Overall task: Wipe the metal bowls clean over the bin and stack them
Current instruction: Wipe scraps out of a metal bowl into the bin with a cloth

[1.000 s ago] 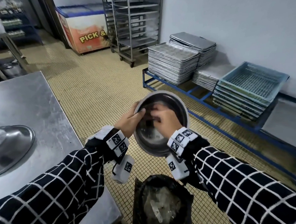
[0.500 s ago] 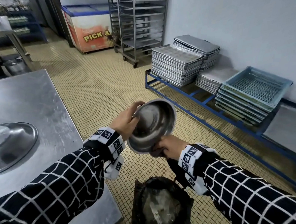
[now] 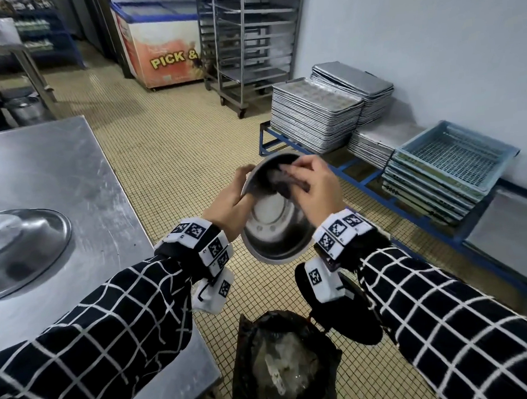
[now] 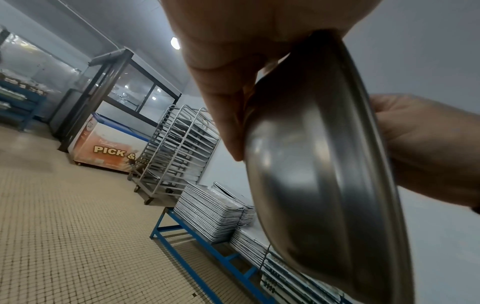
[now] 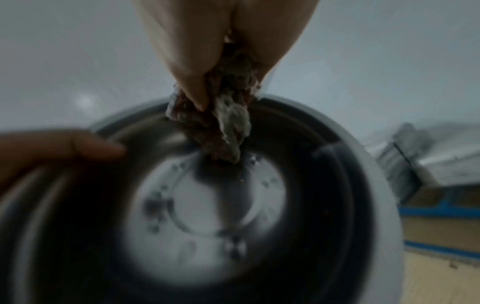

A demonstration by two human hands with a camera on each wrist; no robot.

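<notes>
A round metal bowl (image 3: pixel 272 223) hangs tilted toward me above the floor, a little beyond the black-lined bin (image 3: pixel 283 366). My left hand (image 3: pixel 234 197) grips its left rim, thumb inside, fingers behind; the left wrist view shows the bowl's outer wall (image 4: pixel 311 185) against those fingers. My right hand (image 3: pixel 310 184) pinches a dirty crumpled cloth (image 3: pixel 278 180) and presses it on the upper inner wall. In the right wrist view the cloth (image 5: pixel 223 127) hangs from my fingers over the bowl's shiny bottom (image 5: pixel 207 205).
A steel table (image 3: pixel 57 185) stands at the left with a large upturned metal bowl (image 3: pixel 17 245) on it. Stacked baking trays (image 3: pixel 315 114) and blue crates (image 3: pixel 449 165) sit on a low blue rack at the right. A wheeled rack (image 3: pixel 248 47) and chest freezer (image 3: pixel 163 52) stand behind.
The right hand has come up from under the bowl's lower rim to the upper inside with the cloth. The bowl has tipped more toward me.
</notes>
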